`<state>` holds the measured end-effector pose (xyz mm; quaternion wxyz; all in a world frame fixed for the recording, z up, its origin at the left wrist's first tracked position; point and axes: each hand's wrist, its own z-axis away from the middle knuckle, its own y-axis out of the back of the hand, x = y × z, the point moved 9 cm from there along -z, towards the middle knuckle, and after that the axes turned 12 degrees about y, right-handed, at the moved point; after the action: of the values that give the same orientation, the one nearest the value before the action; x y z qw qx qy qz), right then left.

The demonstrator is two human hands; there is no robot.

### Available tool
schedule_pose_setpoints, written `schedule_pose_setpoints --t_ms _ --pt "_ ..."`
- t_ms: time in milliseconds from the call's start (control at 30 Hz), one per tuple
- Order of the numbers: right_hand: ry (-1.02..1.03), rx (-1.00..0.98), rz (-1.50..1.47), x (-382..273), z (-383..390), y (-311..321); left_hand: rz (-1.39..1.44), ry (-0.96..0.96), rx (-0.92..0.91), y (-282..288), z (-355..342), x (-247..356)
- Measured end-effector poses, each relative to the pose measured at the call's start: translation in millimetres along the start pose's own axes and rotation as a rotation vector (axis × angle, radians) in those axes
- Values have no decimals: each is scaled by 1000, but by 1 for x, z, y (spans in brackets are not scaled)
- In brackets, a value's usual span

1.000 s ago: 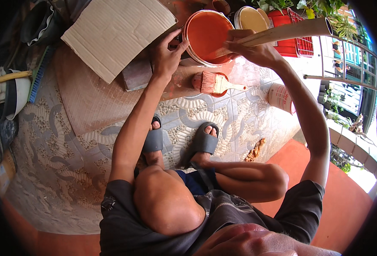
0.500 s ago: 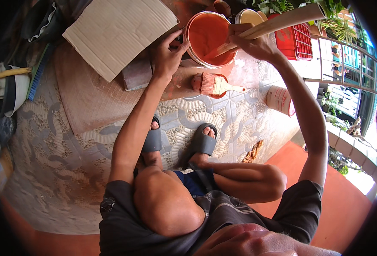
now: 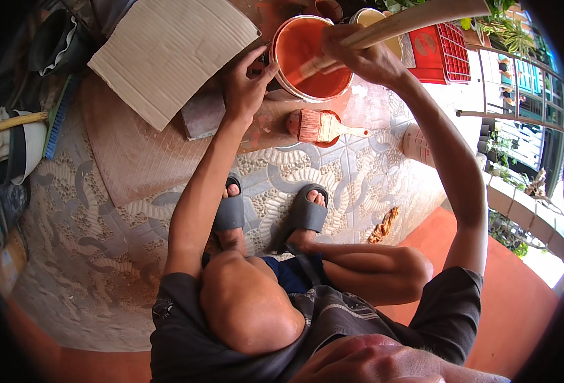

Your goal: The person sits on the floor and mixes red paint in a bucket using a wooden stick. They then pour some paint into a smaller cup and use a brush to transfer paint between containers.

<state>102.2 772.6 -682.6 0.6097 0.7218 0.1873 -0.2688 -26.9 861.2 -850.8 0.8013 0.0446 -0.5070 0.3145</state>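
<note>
A bucket [image 3: 309, 98] of orange-red paint [image 3: 295, 50] stands at the far middle. My left hand [image 3: 249, 88] grips its left rim, thumb and fingers at the edge. In my right hand [image 3: 358, 62], closed over the bucket's right side, is a long pale wooden stick [image 3: 422, 23]. The stick's paint-coated lower end dips into the paint; its upper end points right. Nearer to me, a paintbrush [image 3: 323, 127] with orange-stained bristles lies across a small paint-smeared container [image 3: 328, 142].
A cardboard sheet [image 3: 175, 57] lies left of the bucket. Behind my right hand are a cream-coloured tub [image 3: 394, 45] and a red crate [image 3: 454, 54]. A white-and-pink bucket [image 3: 415, 143] lies beside my right forearm. A blue-bristled broom [image 3: 58, 121] is at far left.
My right hand has moved left over the bucket, and the stick's lower end has shifted left through the paint. My left hand stays at the rim.
</note>
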Motion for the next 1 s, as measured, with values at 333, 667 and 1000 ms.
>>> schedule_pose_setpoints --t_ms 333,667,1000 --pt "20 -100 128 -8 0 -7 60 -30 41 1 -2 -2" --pt "8 -120 168 -9 0 -8 51 -40 34 1 -1 -1" --pt "-140 -241 170 4 0 -12 12 9 -8 -1 -1 -5"
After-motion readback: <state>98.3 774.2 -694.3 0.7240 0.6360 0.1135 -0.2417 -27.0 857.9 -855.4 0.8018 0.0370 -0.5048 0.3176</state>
